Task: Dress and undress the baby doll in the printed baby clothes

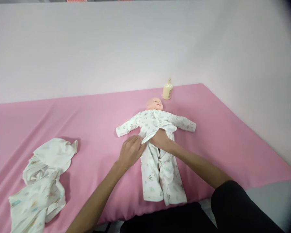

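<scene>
A baby doll (154, 104) lies on its back in a white printed baby shirt (147, 121) and matching trousers (150, 181). Its sleeves stretch out to both sides. My left hand (133, 148) is closed on the shirt's lower edge at the left and pulls that edge taut. My right hand (160, 139) is at the doll's waist, beneath the raised shirt hem. The cloth covers its fingers, so what they hold cannot be made out.
A pale yellow pump bottle (167, 90) stands beyond the doll's head. Crumpled white printed baby clothes (43, 181) lie at the left on the pink sheet (94, 119). White walls border the back and right of the padded surface, whose front edge is close to my body.
</scene>
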A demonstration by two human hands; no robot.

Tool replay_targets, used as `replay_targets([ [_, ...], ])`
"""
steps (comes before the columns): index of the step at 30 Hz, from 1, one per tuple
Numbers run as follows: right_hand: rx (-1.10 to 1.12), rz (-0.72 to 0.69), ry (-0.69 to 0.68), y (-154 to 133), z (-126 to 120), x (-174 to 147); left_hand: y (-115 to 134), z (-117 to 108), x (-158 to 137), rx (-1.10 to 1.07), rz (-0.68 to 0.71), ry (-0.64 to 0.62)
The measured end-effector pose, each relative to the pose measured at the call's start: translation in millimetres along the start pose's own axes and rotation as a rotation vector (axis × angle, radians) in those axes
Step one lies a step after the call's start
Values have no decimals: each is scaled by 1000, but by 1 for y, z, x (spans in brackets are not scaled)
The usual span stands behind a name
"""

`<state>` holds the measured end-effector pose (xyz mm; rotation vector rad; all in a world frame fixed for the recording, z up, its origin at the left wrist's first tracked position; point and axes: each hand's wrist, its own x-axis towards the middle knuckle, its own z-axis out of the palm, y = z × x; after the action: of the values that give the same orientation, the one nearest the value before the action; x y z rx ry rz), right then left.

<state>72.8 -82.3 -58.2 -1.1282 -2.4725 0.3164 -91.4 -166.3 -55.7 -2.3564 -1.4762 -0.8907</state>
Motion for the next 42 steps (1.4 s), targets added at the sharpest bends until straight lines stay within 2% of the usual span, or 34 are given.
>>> replay_targets([
  [2, -9, -48, 45, 5, -6, -19, 3, 1, 7, 22, -51, 17],
  [5, 30, -54, 257, 20, -12, -54, 17, 0, 30, 98, -54, 21],
  [8, 116, 60, 398, 40, -14, -83, 37, 6, 65, 216, 87, -92],
  [12, 278, 175, 337, 64, -13, -97, 54, 31, 109, 330, 312, -305],
  [14, 350, 156, 307, 69, -12, -95, 54, 42, 123, 341, 354, -379],
  [17, 404, 102, 337, 69, -9, -87, 52, 48, 136, 292, 287, -413],
  [20, 409, 61, 382, 63, -7, -79, 51, 42, 141, 199, 158, -393],
  [23, 371, 25, 377, 56, -6, -72, 52, 36, 145, 72, 97, -401],
  [30, 166, 13, 321, 46, 1, -53, 56, 22, 150, -234, 135, -419],
  [33, 130, 51, 243, 46, 3, -44, 59, 14, 148, -267, 154, -415],
  [37, 214, 189, 139, 53, 1, -29, 64, 6, 142, -326, 142, -425],
  [42, 315, 240, 189, 59, -2, -21, 61, 4, 135, -364, 105, -439],
])
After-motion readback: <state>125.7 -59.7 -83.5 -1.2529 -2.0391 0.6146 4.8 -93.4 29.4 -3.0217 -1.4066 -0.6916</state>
